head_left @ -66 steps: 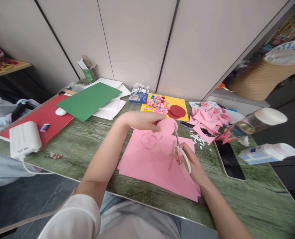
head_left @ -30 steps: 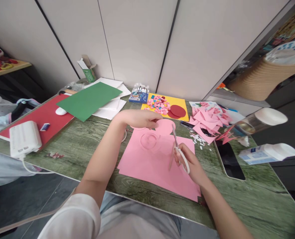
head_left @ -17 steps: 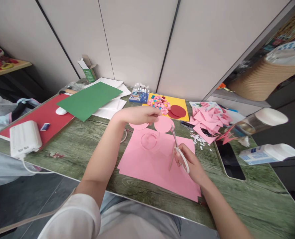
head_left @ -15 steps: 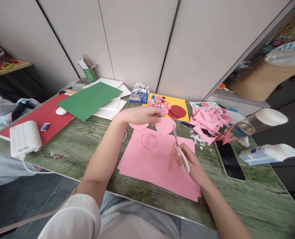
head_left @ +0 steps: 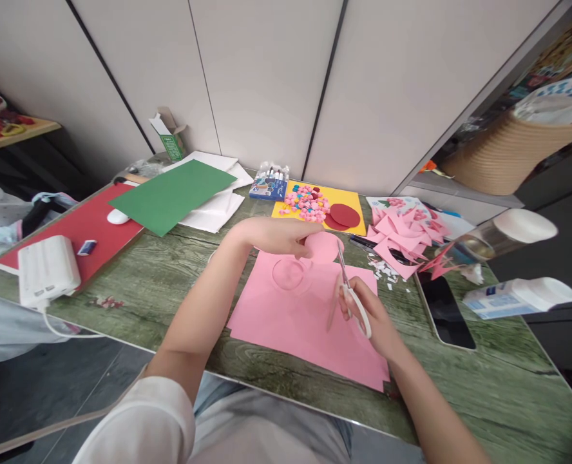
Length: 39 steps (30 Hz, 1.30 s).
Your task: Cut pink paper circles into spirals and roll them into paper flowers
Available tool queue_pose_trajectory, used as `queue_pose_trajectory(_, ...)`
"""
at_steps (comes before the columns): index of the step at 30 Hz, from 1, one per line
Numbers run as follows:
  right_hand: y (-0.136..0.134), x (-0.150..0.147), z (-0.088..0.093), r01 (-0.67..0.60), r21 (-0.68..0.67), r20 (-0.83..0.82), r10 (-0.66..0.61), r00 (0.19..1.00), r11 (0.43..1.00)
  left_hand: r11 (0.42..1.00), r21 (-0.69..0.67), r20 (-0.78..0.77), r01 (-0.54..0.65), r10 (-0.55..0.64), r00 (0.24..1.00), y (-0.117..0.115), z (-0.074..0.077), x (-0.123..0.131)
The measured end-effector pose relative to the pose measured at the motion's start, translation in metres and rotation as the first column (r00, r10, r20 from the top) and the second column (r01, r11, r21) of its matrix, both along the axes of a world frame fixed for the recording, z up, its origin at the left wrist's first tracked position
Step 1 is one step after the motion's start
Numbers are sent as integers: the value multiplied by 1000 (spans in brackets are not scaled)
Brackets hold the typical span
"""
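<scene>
My left hand (head_left: 286, 236) pinches the left edge of a round pink paper disc (head_left: 324, 247), held just above the table. In my right hand (head_left: 363, 309) is a pair of white-handled scissors (head_left: 355, 301), my fingers closed round the loops. The blades point up and away, beside the disc's right edge; I cannot tell whether they touch it. Below both hands lie pink paper sheets (head_left: 286, 328), stacked a little unevenly. On them rests a clear round ring-shaped object (head_left: 288, 274). My left hand hides part of the table behind it.
Behind sits yellow paper (head_left: 356, 200) with coloured pompoms (head_left: 310, 203) and red discs (head_left: 346, 216). Pink scraps (head_left: 397, 232), a phone (head_left: 445, 312) and a white bottle (head_left: 518, 298) stand right. Green paper (head_left: 174, 193), red paper (head_left: 107, 258) and a power bank (head_left: 49, 270) lie left.
My left hand has moved down slightly, and the disc now looks tilted. A second pink disc beside it is now hidden behind my left hand. The scissors have shifted a little.
</scene>
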State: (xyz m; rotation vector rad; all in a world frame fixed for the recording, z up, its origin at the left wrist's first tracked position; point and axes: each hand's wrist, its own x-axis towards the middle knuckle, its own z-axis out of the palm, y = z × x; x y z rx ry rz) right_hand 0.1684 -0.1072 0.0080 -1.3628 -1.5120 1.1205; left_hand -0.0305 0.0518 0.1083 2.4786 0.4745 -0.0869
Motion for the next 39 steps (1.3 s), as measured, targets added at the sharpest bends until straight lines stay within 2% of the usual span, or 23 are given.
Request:
queue_pose_trajectory(7,0,0,-1,-22,-9,-6,22,1000,1000,999,-34,-8,33,-33,999,-1,4,-2)
queue_pose_trajectory(26,1,2,-5,-29,-66,-28,27,999,997,998,-45,49,-38,40,998,7,6,-15)
queue_pose_trajectory(34,0,2,-6,17,-43,-15,-17,1000,999,997,-18,108,-79,80,991,3,2,-4)
queue_pose_trajectory(39,0,2,-4,12,-31,-26,-13,1000,999,999,-1,60,-45,45,997,-2,2,2)
